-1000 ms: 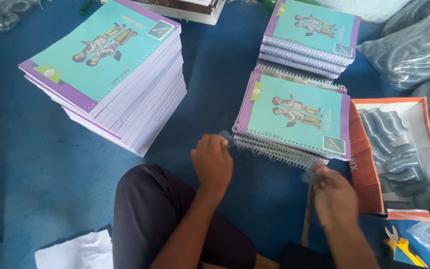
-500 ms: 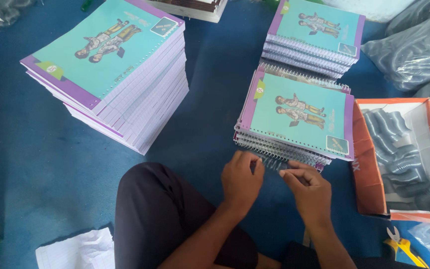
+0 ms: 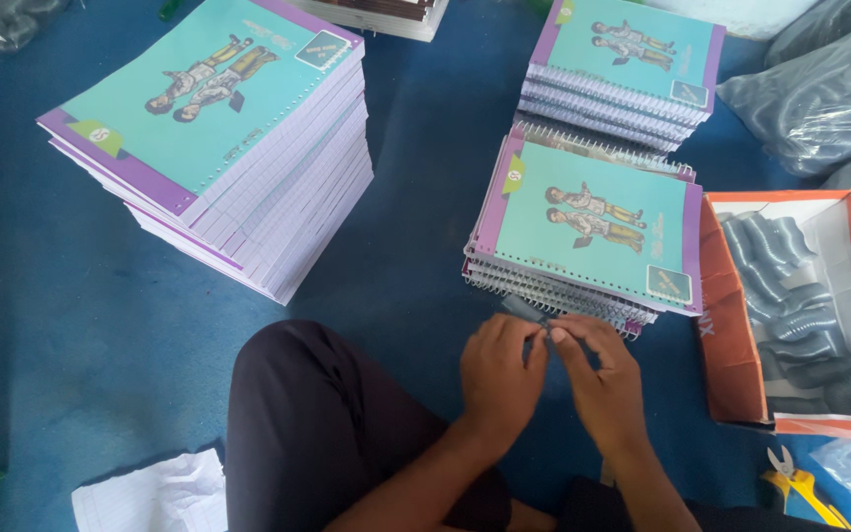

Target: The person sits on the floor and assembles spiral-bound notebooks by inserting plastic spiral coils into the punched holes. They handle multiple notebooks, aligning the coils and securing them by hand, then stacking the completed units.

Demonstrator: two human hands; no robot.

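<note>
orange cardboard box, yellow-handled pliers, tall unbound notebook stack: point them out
orange cardboard box (image 3: 728,325): head view, left wall
yellow-handled pliers (image 3: 802,488): head view, handle
tall unbound notebook stack (image 3: 199,108): head view, top teal cover

A tall stack of unbound notebooks (image 3: 219,148) with teal and purple covers stands at ten o'clock on the blue floor (image 3: 41,296). At one o'clock lies a smaller pile of spiral-bound notebooks (image 3: 632,59). An orange cardboard box (image 3: 731,335) of grey plastic coils sits at three o'clock, grey plastic bags (image 3: 819,89) above it. Yellow-handled pliers (image 3: 795,483) lie at five o'clock, a torn ruled sheet (image 3: 150,493) at seven o'clock.
</note>
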